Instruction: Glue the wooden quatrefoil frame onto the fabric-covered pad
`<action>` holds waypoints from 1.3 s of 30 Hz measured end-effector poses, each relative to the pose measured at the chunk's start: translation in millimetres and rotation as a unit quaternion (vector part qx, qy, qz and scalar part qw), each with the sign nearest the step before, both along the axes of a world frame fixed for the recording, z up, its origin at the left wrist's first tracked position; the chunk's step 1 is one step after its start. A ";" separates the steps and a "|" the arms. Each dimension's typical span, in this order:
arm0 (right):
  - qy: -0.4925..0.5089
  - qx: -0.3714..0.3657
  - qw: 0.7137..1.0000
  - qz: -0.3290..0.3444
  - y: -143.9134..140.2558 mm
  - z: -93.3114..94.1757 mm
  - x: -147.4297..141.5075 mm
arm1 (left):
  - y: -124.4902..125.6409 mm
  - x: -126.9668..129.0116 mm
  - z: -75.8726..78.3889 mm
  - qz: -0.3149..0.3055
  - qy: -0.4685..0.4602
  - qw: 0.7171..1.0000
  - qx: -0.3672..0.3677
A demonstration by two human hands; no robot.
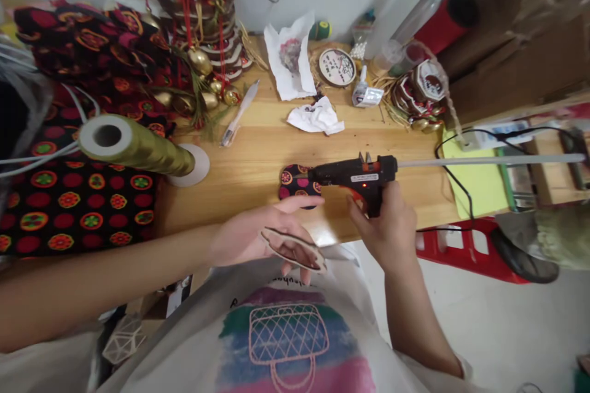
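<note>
My right hand is wrapped around the grip of a black hot glue gun, with a small orange light lit on its body. A long whitish glue stick juts from the gun's rear toward the right. Under the nozzle, a small dark patterned fabric piece lies on the table. My left hand is in front of it, near the table edge, palm turned up. A thin, flat wooden piece with wavy edges is held in its fingers, tilted almost edge-on; its face is mostly hidden.
At left stand a gold ribbon roll and patterned cloth. Behind are gold bells, a pen, crumpled white paper, a round wooden plaque and a small bottle. A black cable loops at right, above a red stool.
</note>
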State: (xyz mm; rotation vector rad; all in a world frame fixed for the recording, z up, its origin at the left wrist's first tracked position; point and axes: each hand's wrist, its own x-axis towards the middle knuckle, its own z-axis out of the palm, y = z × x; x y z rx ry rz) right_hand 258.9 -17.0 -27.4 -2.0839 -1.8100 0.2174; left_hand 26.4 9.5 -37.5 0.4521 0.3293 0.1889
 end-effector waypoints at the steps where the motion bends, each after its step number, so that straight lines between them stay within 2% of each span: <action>1: -0.007 0.002 1.000 0.014 0.8 0.3 -1.3 | -2.5 -1.0 -3.5 0.019 0.000 1.000 -0.023; 4: -0.034 0.021 0.998 0.046 3.9 1.2 -3.5 | -6.8 -7.9 -11.1 0.025 -0.020 0.998 -0.056; 11: -0.077 0.039 0.992 0.090 9.7 2.2 -2.2 | -0.9 -18.0 -25.0 0.023 -0.073 0.997 -0.032; 22: -0.104 0.020 0.987 0.120 9.1 1.8 1.8 | -3.7 -14.8 -23.3 0.010 -0.080 0.996 -0.045; 39: -0.109 0.002 0.991 0.079 19.4 -1.6 2.1 | -4.0 -13.8 -22.3 0.020 -0.072 0.995 -0.059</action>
